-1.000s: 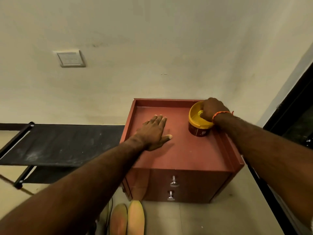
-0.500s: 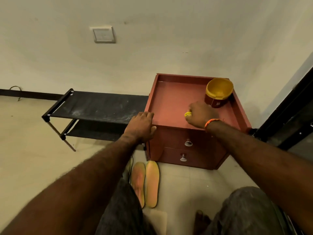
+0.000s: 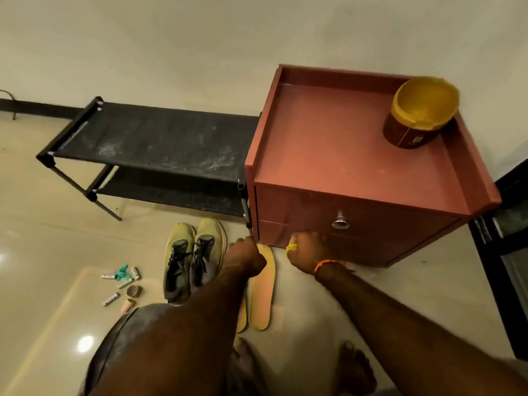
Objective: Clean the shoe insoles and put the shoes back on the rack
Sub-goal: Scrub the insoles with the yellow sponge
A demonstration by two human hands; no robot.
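My left hand [image 3: 248,256] curls over the insoles [image 3: 261,287] on the floor beside the shoes [image 3: 191,258]; my right hand [image 3: 307,254] pinches a yellow scoop [image 3: 291,247]. Rack [image 3: 160,150] stands behind.

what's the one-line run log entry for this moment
left hand: at insole toe, grip unclear | right hand: holds small yellow item | shoes: on floor | rack: no shoes | insoles: off shoes
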